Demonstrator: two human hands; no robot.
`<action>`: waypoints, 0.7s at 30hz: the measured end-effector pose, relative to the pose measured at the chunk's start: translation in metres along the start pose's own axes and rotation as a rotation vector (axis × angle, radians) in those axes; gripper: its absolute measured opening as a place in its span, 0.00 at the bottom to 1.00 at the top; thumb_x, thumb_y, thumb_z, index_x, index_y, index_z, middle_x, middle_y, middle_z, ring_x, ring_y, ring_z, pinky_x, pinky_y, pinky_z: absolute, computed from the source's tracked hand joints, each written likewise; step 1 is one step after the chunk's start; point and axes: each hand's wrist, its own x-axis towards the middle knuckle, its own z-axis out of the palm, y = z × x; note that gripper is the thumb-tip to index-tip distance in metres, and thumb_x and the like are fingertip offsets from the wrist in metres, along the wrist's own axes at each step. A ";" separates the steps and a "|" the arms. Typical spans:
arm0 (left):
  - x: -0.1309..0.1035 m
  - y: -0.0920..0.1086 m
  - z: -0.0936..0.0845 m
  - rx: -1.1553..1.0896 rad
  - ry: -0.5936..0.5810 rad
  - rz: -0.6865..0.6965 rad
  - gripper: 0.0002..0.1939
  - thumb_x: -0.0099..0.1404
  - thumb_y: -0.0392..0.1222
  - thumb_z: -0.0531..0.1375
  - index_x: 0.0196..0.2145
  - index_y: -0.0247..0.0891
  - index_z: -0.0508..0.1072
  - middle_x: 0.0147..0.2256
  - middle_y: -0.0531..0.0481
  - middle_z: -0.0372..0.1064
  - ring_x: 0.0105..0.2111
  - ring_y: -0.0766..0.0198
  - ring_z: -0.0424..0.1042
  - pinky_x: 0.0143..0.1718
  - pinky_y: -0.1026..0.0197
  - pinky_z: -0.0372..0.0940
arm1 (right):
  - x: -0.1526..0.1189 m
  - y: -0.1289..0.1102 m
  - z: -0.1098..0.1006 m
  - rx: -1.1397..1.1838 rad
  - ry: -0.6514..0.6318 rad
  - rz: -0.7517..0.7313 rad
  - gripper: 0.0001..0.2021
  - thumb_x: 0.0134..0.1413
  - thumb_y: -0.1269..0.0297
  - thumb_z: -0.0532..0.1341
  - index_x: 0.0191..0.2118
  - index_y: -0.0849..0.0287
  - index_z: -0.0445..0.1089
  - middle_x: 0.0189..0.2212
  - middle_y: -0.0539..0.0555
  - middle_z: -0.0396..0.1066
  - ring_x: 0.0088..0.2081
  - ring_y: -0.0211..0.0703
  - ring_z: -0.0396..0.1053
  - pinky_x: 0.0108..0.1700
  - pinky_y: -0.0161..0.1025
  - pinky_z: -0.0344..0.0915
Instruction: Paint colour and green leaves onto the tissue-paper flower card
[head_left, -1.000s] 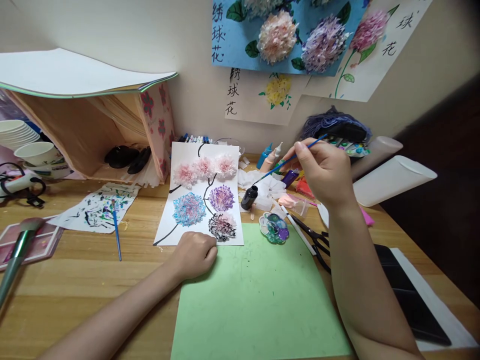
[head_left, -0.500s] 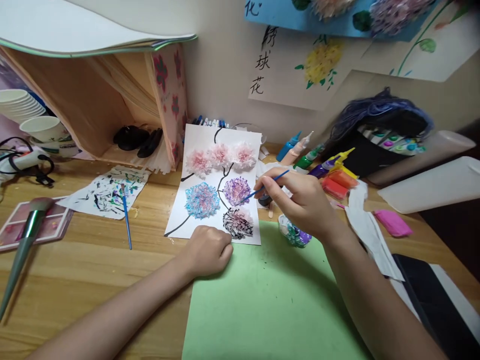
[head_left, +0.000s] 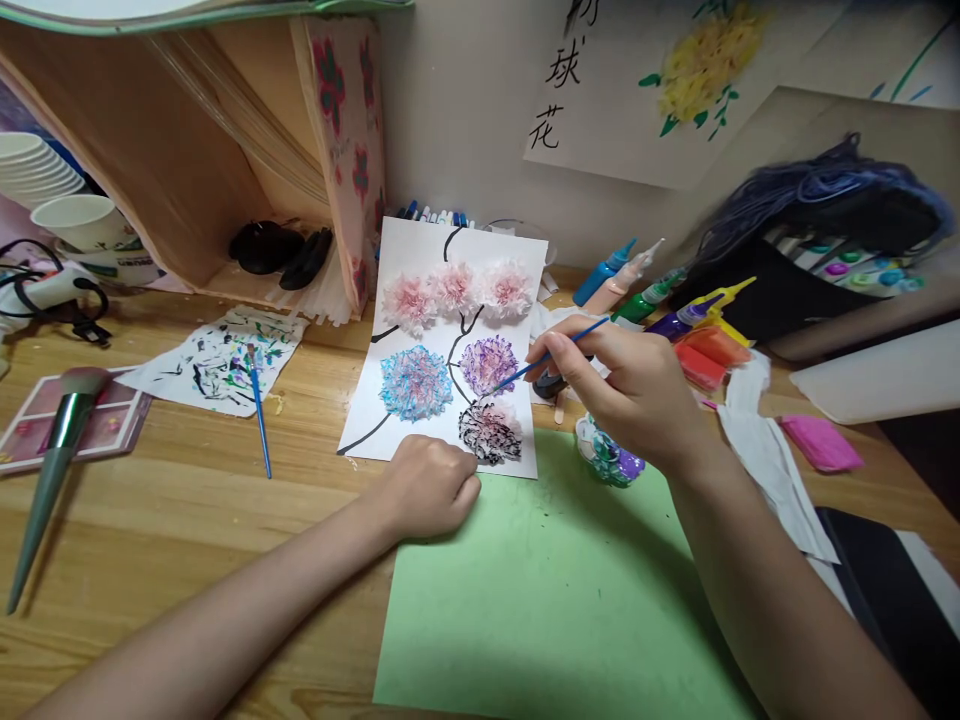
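Single head view, close above desk (head_left: 172, 520), facing forward and down, wall (head_left: 457, 120) beyond.

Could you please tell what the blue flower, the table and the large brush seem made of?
Blue flower: probably matt tissue paper, as its surface is frilly and raised.
Table: likely wood or laminate, slightly glossy; grain shows.
Large brush: collar gleams like metal; smooth handle, perhaps plastic or painted wood.

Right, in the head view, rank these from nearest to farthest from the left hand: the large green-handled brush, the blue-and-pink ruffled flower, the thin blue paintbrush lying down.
1. Blue-and-pink flower, just beyond the left hand.
2. Thin blue paintbrush, to its left.
3. Large brush, far left.
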 end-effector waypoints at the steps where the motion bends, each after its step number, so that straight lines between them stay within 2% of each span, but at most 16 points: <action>1: 0.000 0.000 0.000 0.001 0.002 0.001 0.14 0.59 0.38 0.48 0.21 0.37 0.69 0.21 0.48 0.69 0.22 0.62 0.65 0.24 0.60 0.47 | 0.000 0.000 -0.001 0.000 0.018 0.004 0.14 0.62 0.59 0.51 0.30 0.56 0.69 0.27 0.52 0.72 0.27 0.38 0.69 0.32 0.38 0.63; 4: 0.000 0.000 0.000 0.002 0.008 -0.001 0.14 0.60 0.38 0.48 0.21 0.37 0.69 0.21 0.48 0.69 0.22 0.63 0.65 0.24 0.60 0.47 | 0.000 0.001 -0.002 0.006 0.054 0.008 0.14 0.62 0.59 0.51 0.29 0.55 0.69 0.26 0.51 0.72 0.26 0.38 0.69 0.32 0.38 0.63; 10: -0.001 0.000 0.000 0.005 0.039 0.005 0.15 0.60 0.38 0.48 0.20 0.37 0.69 0.20 0.48 0.68 0.21 0.63 0.65 0.23 0.60 0.48 | 0.002 0.002 0.003 -0.027 -0.015 -0.020 0.14 0.62 0.61 0.51 0.28 0.56 0.68 0.28 0.52 0.73 0.27 0.38 0.69 0.31 0.37 0.63; 17: 0.000 0.001 0.000 0.007 0.091 0.029 0.14 0.58 0.37 0.48 0.19 0.37 0.66 0.19 0.49 0.68 0.20 0.64 0.64 0.23 0.59 0.44 | 0.001 0.001 0.000 -0.023 0.068 -0.036 0.14 0.61 0.61 0.52 0.27 0.57 0.69 0.26 0.51 0.73 0.25 0.36 0.69 0.30 0.36 0.63; 21: 0.000 0.000 0.001 0.007 0.089 0.028 0.14 0.58 0.37 0.48 0.19 0.37 0.66 0.19 0.49 0.68 0.20 0.64 0.64 0.23 0.59 0.44 | 0.002 0.001 0.003 -0.035 0.025 -0.032 0.15 0.62 0.61 0.51 0.27 0.58 0.69 0.27 0.52 0.73 0.26 0.37 0.69 0.29 0.36 0.62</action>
